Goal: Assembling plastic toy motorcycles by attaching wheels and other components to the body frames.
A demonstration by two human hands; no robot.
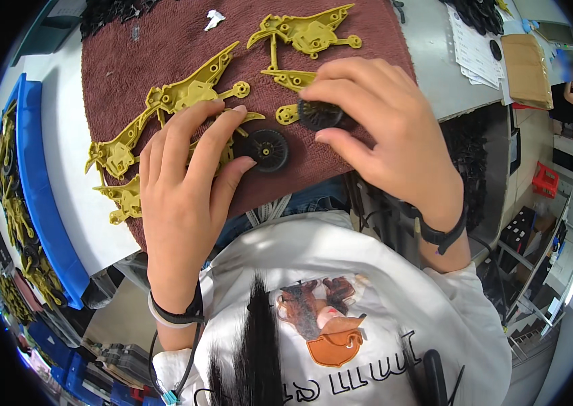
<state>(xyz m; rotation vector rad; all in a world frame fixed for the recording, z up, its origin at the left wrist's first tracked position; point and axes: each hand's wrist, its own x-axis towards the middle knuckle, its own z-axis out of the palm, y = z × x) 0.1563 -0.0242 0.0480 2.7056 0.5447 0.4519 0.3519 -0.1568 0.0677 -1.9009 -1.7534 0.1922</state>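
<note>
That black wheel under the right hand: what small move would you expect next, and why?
Probably pressing the black wheel down onto the yellow plastic part. The right hand pinches it over that part, while the left hand steadies a second wheel on the brown cloth.

Plastic frames [185, 95] on cloth [131, 61]; wheel [267, 149] just left of second wheel [318, 114]; tray [36, 196] left.

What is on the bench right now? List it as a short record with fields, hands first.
left hand: lies on a yellow plastic frame part, thumb beside a black wheel
right hand: fingers pinch a second black wheel
surface: dark red cloth spread over a pale table
other parts: another yellow frame part at the far edge of the cloth
left side: blue tray filled with more yellow and black parts
far right: stack of papers and a brown envelope
</note>
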